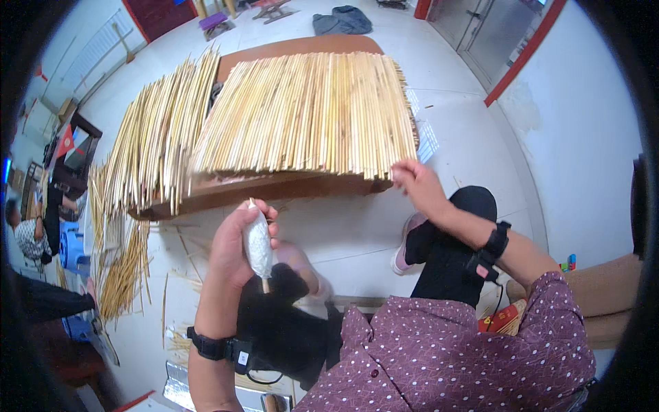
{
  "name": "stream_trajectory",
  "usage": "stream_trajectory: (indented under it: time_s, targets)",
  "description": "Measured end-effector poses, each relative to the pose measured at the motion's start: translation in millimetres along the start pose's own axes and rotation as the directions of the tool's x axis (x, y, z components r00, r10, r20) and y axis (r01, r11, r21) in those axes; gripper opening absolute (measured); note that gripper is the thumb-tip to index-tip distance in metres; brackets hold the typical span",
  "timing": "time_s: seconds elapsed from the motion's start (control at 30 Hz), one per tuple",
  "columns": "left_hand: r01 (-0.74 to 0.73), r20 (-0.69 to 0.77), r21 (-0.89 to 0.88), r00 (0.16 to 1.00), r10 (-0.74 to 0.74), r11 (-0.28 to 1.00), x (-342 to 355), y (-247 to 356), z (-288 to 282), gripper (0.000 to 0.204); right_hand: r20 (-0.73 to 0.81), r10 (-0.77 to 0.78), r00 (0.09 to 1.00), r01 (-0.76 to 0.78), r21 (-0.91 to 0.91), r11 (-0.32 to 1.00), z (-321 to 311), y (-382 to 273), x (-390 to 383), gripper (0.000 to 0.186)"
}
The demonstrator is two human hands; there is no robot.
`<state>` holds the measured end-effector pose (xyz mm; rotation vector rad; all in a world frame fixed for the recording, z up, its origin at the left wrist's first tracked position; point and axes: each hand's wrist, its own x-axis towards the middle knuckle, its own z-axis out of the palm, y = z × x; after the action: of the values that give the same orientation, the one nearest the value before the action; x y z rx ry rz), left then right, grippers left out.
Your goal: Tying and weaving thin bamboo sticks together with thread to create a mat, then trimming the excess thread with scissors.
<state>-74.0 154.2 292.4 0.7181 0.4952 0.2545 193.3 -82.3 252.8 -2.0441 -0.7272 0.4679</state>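
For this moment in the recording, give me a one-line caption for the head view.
Left hand grips a white-wrapped stick while the right hand reaches the edge of a bamboo stick pile on a wooden board.

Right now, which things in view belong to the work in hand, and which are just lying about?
In use:
- left hand gripping a silvery wrapped stick
- right hand touching the edge of the stick layer on the wooden board

Lying about:
- loose sticks on the floor
- grey cloth
- blue stool

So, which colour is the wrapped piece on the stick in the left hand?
The wrapped piece in the left hand is silvery white, seen in the head view.
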Motion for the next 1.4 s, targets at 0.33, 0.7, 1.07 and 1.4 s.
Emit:
stream_trajectory:
  time_s: [0.33, 0.7, 1.07, 1.4]
  targets:
    - [0.201, -0.230, 0.257, 0.963, -0.142, 0.945, 104.6, -31.8, -19.6, 0.017, -0.398, 0.062, 0.915, -0.134, -0.158, 0.978, -51.8, 82.3, 88.1, 0.044]
    - [0.291, -0.089, 0.449, 0.955, -0.282, 0.845, 122.4, -52.7, -0.1, 0.021, 0.215, -0.190, 0.958, 0.177, 0.081, 0.981, -71.8, 9.5, -48.0, 0.052]
    - [0.176, -0.102, 0.324, 0.983, -0.150, 0.930, 100.5, -35.0, -29.1, 0.016, 0.820, -0.279, 0.500, -0.176, 0.411, 0.894, -17.4, -5.0, -231.1, 0.077]
    - [0.186, -0.065, 0.340, 0.983, -0.175, 0.922, 104.0, -37.0, -22.7, 0.016, 0.802, -0.092, 0.590, 0.328, -0.134, 0.935, -5.9, 34.0, -217.5, 0.072]
